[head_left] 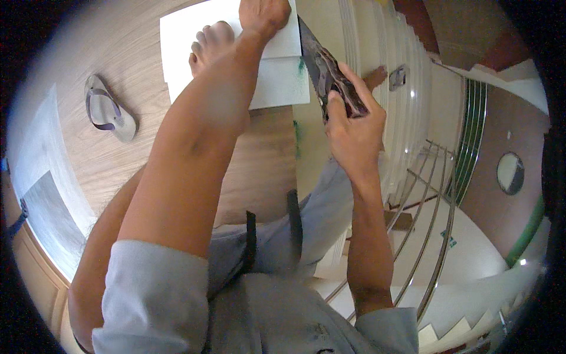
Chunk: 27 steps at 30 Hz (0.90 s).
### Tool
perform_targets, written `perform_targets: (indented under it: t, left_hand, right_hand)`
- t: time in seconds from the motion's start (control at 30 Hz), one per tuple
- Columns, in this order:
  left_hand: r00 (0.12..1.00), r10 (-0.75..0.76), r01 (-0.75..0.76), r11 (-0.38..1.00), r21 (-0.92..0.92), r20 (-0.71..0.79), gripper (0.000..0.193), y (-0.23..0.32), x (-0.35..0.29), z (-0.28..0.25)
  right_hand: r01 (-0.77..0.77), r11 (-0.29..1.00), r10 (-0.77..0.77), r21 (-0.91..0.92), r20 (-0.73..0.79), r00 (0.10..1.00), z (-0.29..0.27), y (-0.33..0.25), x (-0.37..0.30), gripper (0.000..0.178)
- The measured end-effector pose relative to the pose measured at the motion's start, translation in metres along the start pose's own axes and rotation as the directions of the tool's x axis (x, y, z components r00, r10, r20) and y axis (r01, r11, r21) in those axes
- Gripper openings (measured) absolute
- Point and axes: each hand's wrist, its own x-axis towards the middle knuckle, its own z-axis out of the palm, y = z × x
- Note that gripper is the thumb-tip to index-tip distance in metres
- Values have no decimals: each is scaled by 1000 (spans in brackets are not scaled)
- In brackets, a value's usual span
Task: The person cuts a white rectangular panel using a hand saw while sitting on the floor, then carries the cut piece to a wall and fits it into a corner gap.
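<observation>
Right hand (358,127) wrapped around a dark-handled saw (311,52), thumb near, blade pointing far along the right edge of the white board (178,35)! Left hand (265,16) at the board's far end, cut off, grip impossible to tell; bare foot (211,44) on the board, sandal (112,111) lying left.

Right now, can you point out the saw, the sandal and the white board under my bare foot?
Saw (311,50): head view, on its blade.
Sandal (106,110): head view, on its footbed.
White board (280,44): head view, bare surface near its right edge.
</observation>
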Motion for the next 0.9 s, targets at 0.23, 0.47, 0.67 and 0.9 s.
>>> perform_targets:
  t: [0.23,0.47,0.67,0.9]
  left_hand:
    - [962,-98,132,984,-123,254,28,1,2,-4]
    - [977,-58,70,996,-53,207,29,1,0,-2]
    - [962,-103,137,983,-120,251,28,0,-1,1]
    - [953,-107,141,984,-104,284,27,3,3,-11]
  right_hand:
    - [-239,971,239,-13,8,971,-43,-60,-65,48]
    - [-100,995,100,4,18,995,-3,-15,-7,46]
    - [-170,985,169,31,8,985,-49,-57,-73,47]
    - [19,998,-20,-66,-12,1000,19,12,26,46]
